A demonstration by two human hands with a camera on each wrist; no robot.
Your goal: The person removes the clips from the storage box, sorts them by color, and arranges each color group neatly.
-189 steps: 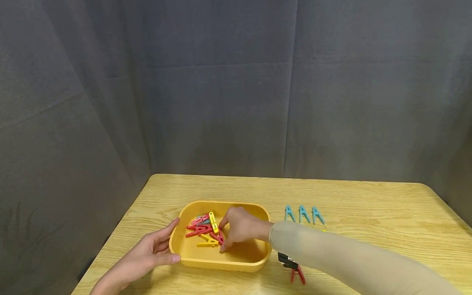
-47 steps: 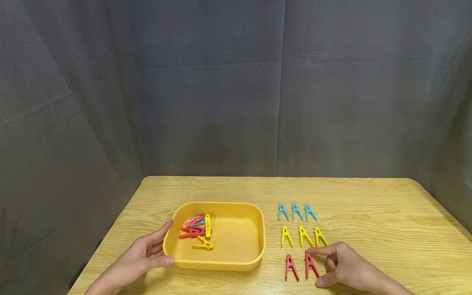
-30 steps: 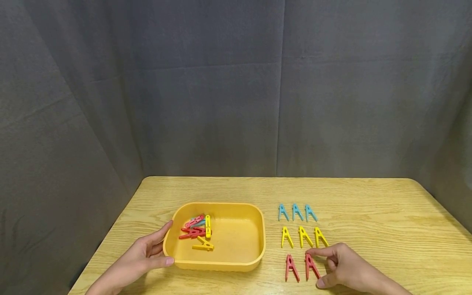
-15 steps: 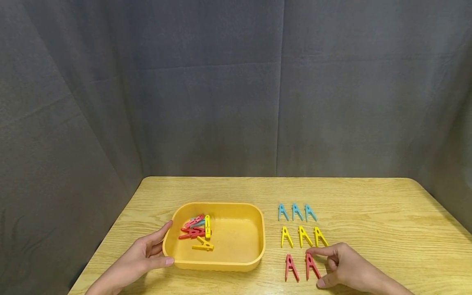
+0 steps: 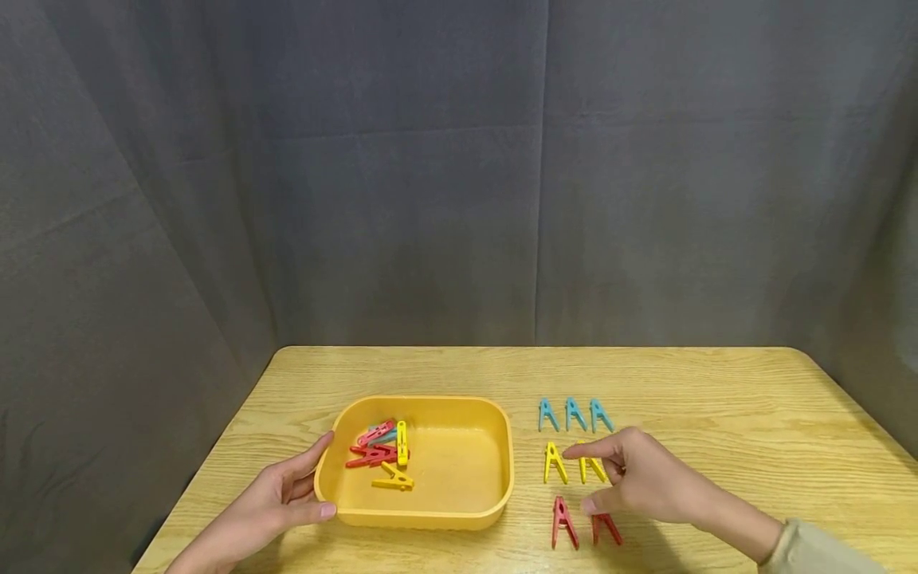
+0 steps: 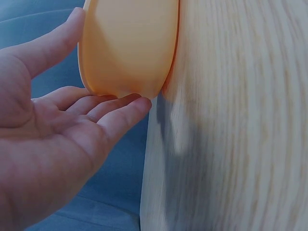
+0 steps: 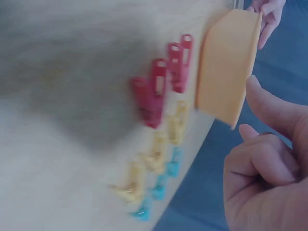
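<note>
Empty-handed, my right hand [image 5: 641, 478] hovers over clothespins [image 5: 574, 416] on the wood-grain table [image 5: 717, 430], left hand [image 5: 276, 502] flat against the yellow tray [image 5: 502, 478], grey curtain [image 5: 430, 199] behind.

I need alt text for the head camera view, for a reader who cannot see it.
A person's left hand rests against a yellow tray of mixed clothespins on a wooden table. The right hand hovers empty over sorted rows: three blue clothespins, yellow clothespins, two red clothespins.
</note>
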